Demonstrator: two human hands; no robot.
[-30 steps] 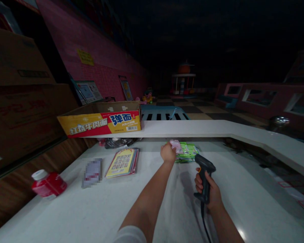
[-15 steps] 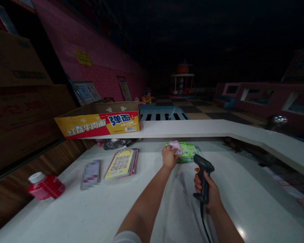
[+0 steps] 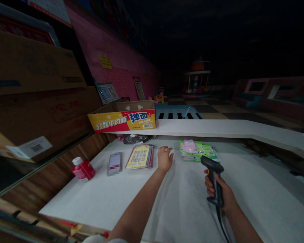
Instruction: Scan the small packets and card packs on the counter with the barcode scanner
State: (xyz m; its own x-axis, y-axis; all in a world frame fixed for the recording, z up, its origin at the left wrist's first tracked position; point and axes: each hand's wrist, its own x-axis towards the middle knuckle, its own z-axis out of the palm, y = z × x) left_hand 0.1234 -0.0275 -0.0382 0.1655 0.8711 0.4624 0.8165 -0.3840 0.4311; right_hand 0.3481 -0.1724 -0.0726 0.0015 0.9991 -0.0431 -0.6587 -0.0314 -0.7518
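My right hand [image 3: 221,195] grips the handle of a dark barcode scanner [image 3: 212,179], held upright above the white counter [image 3: 182,202], its cable trailing toward me. My left hand [image 3: 164,158] is stretched out over the counter, fingers loosely apart and holding nothing. It hovers between a stack of yellow printed sheets [image 3: 140,157] on its left and a stack of green and pink packets [image 3: 197,150] on its right. A pink packet [image 3: 189,146] lies on top of that stack.
A small red bottle with a white cap [image 3: 82,168] and a blurred card [image 3: 114,163] lie at the left. A yellow-and-red noodle carton [image 3: 123,120] sits on the raised ledge [image 3: 230,130]. Large cardboard boxes [image 3: 32,94] stand along the left wall.
My left hand has let go of the pink packet, which now lies on the stack, and moved left, away from it. The view has swung to the left.
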